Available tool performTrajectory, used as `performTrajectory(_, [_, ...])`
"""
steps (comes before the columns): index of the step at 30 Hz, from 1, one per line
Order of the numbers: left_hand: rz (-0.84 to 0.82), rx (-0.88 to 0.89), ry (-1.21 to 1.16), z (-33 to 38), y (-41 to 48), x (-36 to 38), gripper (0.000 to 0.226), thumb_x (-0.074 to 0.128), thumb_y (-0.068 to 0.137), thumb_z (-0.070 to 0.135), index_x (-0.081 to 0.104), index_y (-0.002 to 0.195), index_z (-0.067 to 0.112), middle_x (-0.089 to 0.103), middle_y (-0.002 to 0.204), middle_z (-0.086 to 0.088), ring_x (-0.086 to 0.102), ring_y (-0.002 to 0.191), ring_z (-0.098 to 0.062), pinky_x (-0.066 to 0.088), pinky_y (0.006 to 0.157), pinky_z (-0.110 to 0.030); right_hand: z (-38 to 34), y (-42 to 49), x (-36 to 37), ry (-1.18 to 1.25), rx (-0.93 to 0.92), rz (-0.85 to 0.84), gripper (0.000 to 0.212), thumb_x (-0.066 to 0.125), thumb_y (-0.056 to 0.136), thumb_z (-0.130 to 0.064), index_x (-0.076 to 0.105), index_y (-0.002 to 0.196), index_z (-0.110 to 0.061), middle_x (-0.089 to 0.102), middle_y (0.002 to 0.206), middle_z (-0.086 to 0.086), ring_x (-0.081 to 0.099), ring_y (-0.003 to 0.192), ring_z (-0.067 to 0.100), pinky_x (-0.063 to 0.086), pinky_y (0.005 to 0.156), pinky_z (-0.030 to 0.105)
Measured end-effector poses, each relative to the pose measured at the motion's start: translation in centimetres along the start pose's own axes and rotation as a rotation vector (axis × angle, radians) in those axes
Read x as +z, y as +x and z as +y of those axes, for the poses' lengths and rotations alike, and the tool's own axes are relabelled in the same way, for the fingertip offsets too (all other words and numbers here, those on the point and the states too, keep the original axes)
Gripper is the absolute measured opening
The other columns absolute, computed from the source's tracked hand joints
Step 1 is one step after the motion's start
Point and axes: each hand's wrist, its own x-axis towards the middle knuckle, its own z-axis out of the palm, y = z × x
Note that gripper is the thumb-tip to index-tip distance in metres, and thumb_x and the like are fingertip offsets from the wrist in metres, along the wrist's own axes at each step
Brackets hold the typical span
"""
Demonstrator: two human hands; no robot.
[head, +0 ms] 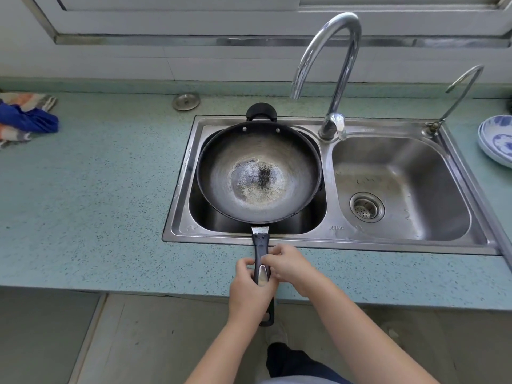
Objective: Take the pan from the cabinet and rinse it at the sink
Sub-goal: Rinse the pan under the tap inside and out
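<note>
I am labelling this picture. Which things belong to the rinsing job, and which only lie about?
Job: dark round metal pan, steel double sink, tall curved chrome tap, left hand, right hand.
Lying about: blue-and-orange cloth, blue-and-white plates, small round steel cap.

Mid-section of the pan handle (261,253) was covered by both hands; the left hand (250,293) wrapped it from one side, and the fingers (270,260) of the right hand (291,266) overlapped it from the other, so the grip underneath could not be read.

Beyond the fingers, the pan (259,173) hid the floor and drain of the left sink basin (199,214).

Far to the left of the fingers, the cloth (26,117) was cut by the frame edge. Far to the right, the blue-patterned plates (497,139) were cut likewise; their count was unclear.

The stamped lettering on the sink rim (336,228) was too small to read.

Below the hands, the shoe (277,333) was blurred.
</note>
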Motion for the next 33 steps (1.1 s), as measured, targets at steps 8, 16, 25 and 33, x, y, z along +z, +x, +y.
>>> performTrajectory(8, [0.096, 0.397, 0.431, 1.3, 3.4, -0.3, 0.041, 0.065, 0.081, 0.026, 0.052, 0.116, 0.009, 0.050, 0.111, -0.003, 0.049, 0.105, -0.020, 0.038, 0.086, -0.025, -1.9, -0.1, -6.8, 0.134, -0.094, 0.109, 0.013, 0.048, 0.092, -0.010, 0.051, 0.105, -0.011, 0.066, 0.095, 0.006, 0.064, 0.077, 0.016, 0.047, 0.068, 0.024])
performTrajectory(16, [-0.002, 0.717, 0.726, 5.7, 8.3, 3.0, 0.048, 0.043, 0.068, 0.034, 0.070, 0.097, 0.006, 0.072, 0.100, -0.009, 0.071, 0.090, -0.025, 0.058, 0.072, -0.034, -5.7, 4.5, -14.8, 0.372, -0.191, 0.305, 0.016, 0.045, 0.094, -0.010, 0.048, 0.110, -0.009, 0.064, 0.086, 0.004, 0.063, 0.074, 0.016, 0.043, 0.062, 0.024])
performTrajectory(25, [-0.195, 0.844, 0.778, 9.1, 12.4, 7.7, 0.052, 0.043, 0.065, 0.036, 0.072, 0.101, 0.013, 0.072, 0.105, -0.002, 0.067, 0.094, -0.019, 0.057, 0.075, -0.030, -8.9, 10.0, -18.9, 0.507, -0.200, 0.349, 0.044, 0.048, 0.092, -0.008, 0.038, 0.134, 0.000, 0.060, 0.103, 0.012, 0.060, 0.077, 0.016, 0.044, 0.067, 0.025])
performTrajectory(33, [-0.193, 0.898, 0.780, 9.1, 13.6, 9.1, 0.050, 0.046, 0.067, 0.033, 0.072, 0.102, 0.011, 0.072, 0.110, -0.003, 0.046, 0.103, -0.016, 0.056, 0.076, -0.033, -9.8, 11.9, -20.3, 0.807, -0.259, 0.224, 0.019, 0.044, 0.090, 0.005, 0.055, 0.098, -0.007, 0.062, 0.089, 0.003, 0.059, 0.079, 0.015, 0.043, 0.069, 0.026])
